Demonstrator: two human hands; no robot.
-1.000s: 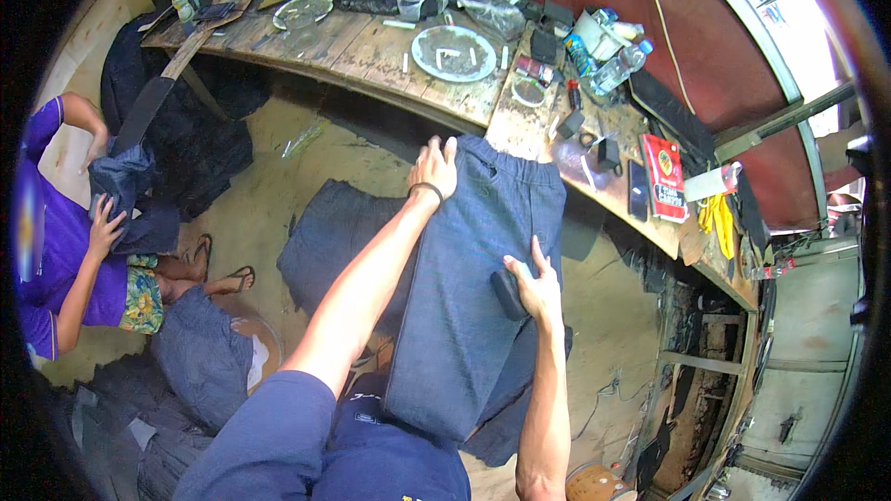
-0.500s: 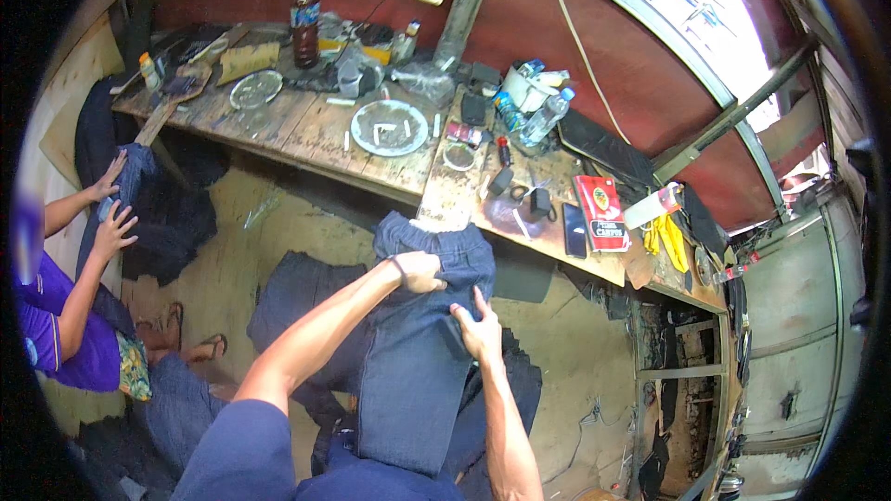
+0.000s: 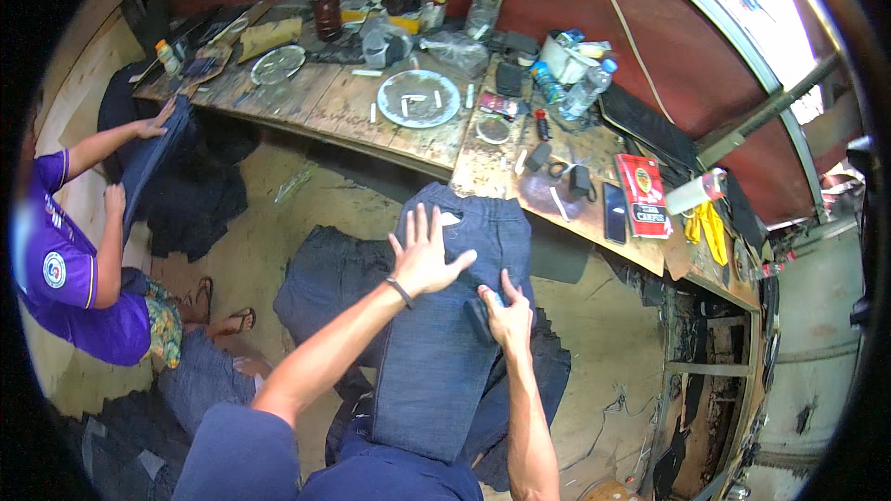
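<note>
Folded dark denim trousers (image 3: 436,362) lie over my lap, with their elastic waistband at the far end by the workbench edge. A small white label shows inside the waistband. Across the upper part, just below that waistband, my left hand (image 3: 427,258) rests with its fingers spread. My right hand (image 3: 509,314) grips the denim along the right side, the thumb and index finger pointing away from me. A dark fold of cloth stands up beside its fingers. More dark denim (image 3: 320,278) lies beneath and to the left.
A co-worker in a purple shirt (image 3: 83,315) handles dark denim at the left. The wooden workbench (image 3: 343,130) carries a round plate with chalk pieces (image 3: 418,100), bottles, a phone (image 3: 614,213) and a red packet (image 3: 642,190). Dark cloth piles (image 3: 121,450) lie at lower left.
My left hand has let go of the waistband and now lies spread on the denim. My right hand's fingers have closed on the side. The co-worker has lifted a strip of denim.
</note>
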